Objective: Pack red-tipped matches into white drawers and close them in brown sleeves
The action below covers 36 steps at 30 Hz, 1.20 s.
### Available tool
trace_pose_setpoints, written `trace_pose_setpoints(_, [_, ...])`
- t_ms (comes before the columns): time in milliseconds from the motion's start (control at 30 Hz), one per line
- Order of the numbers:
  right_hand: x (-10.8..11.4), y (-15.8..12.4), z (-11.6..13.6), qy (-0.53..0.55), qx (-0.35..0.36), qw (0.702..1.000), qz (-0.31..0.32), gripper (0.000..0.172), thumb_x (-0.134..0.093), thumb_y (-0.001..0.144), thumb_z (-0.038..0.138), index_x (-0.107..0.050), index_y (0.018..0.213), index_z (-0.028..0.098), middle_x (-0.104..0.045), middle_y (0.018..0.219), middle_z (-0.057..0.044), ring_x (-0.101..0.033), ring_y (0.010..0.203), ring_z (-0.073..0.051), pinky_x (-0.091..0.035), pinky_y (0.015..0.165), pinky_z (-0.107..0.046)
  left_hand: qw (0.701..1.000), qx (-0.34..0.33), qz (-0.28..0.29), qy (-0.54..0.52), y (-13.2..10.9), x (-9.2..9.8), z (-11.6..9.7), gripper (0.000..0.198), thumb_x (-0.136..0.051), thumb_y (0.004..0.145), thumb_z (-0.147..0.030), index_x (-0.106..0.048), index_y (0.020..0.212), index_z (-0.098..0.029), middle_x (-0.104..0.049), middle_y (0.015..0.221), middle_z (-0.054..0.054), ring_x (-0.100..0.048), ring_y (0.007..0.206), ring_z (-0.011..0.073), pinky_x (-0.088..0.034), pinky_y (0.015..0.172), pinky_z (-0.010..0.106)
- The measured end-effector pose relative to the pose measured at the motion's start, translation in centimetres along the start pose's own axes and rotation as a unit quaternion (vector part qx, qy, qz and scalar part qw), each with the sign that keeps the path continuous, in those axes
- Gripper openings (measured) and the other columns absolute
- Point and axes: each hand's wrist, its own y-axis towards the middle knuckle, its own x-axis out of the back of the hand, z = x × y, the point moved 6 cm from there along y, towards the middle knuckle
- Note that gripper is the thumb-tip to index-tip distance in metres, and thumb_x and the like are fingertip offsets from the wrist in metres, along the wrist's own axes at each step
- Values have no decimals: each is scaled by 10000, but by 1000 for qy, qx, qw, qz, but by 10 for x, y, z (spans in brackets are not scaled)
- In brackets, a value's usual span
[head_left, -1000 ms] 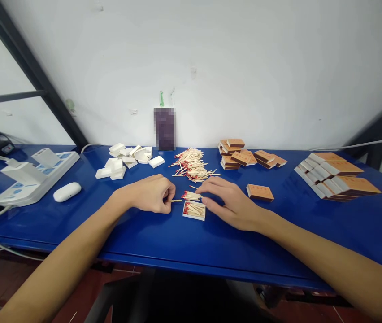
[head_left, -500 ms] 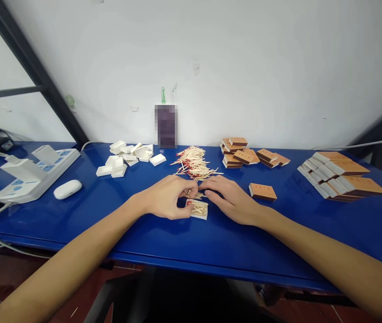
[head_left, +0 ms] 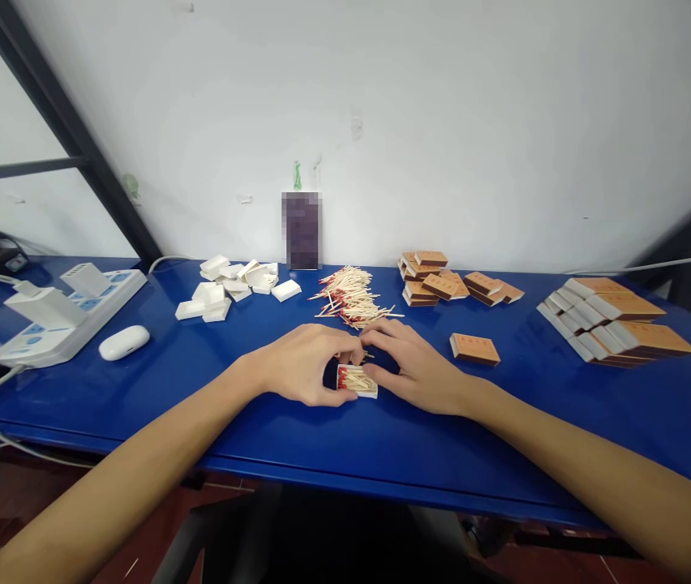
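Note:
My left hand and my right hand meet over a small white matchbox tray holding red-tipped matches, on the blue table. Both hands curl their fingers around the tray's ends, with a few matches pinched between the fingertips just above it. A loose pile of matches lies just beyond the hands. One orange matchbox sleeve lies to the right of my right hand.
Empty white trays are heaped at the back left. Orange sleeves are piled at the back right, and rows of finished boxes stand far right. A power strip and a white earbud case lie at left.
My left hand slid right to the tray and my right hand drew in, bringing a small bunch of matches down onto the tray; both hands now close on it.

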Motion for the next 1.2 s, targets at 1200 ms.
trace_pose_setpoints(1200, [-1, 14, -10, 23, -21, 998, -46, 204, -697, 847, 284, -707, 1042, 224, -748, 976, -23, -623, 894, -202, -471, 847, -373, 987, 73, 9, 144, -1, 2, 22, 500, -532, 894, -580, -644, 1117, -146, -622, 1001, 89, -593, 929, 237, -457, 824, 349])
